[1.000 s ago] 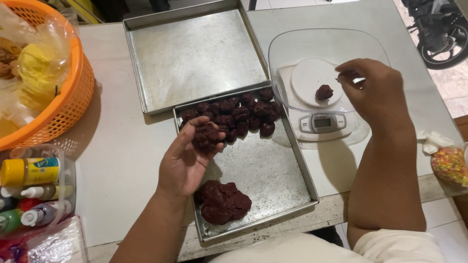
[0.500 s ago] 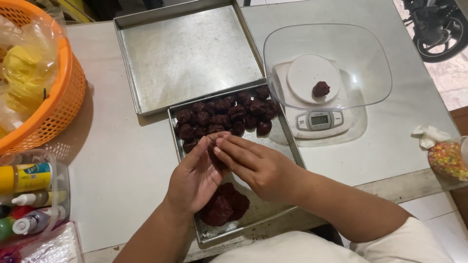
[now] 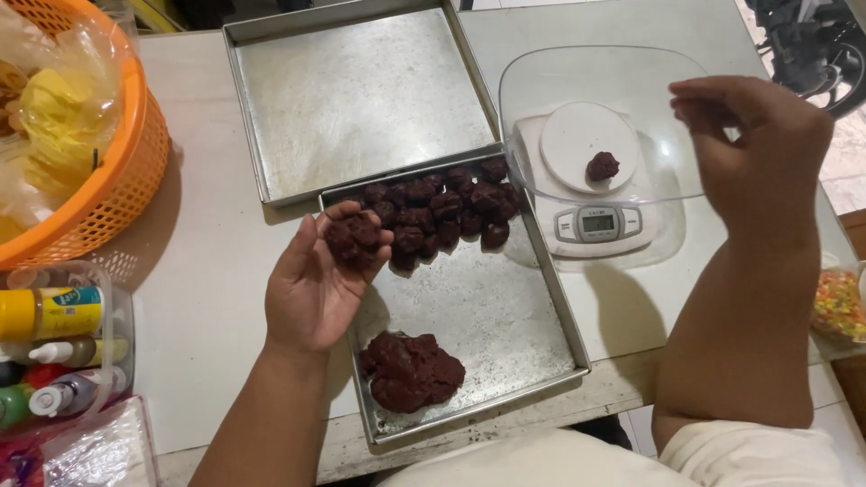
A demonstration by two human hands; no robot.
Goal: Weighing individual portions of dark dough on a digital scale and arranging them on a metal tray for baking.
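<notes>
My left hand (image 3: 316,284) is palm up over the left edge of the near metal tray (image 3: 505,316), with a lump of dark brown dough (image 3: 354,240) resting on its fingers. My right hand (image 3: 753,149) hovers over the right rim of a clear bowl (image 3: 649,77) on a small white kitchen scale (image 3: 600,221), fingers bent together and holding nothing I can see. A small piece of dough (image 3: 603,166) lies in the bowl. Several rolled dough balls (image 3: 446,207) fill the tray's far end, and a larger dough mass (image 3: 410,370) sits at its near end.
A second metal tray (image 3: 361,90) lies bare behind the first. An orange basket (image 3: 117,180) with plastic bags stands at the far left. A clear tub of small colouring bottles (image 3: 54,352) sits at the near left. A bowl of coloured sprinkles (image 3: 839,302) is at the right edge.
My right hand left my left palm and moved up right to the scale bowl. My left hand stays over the tray, still carrying dough.
</notes>
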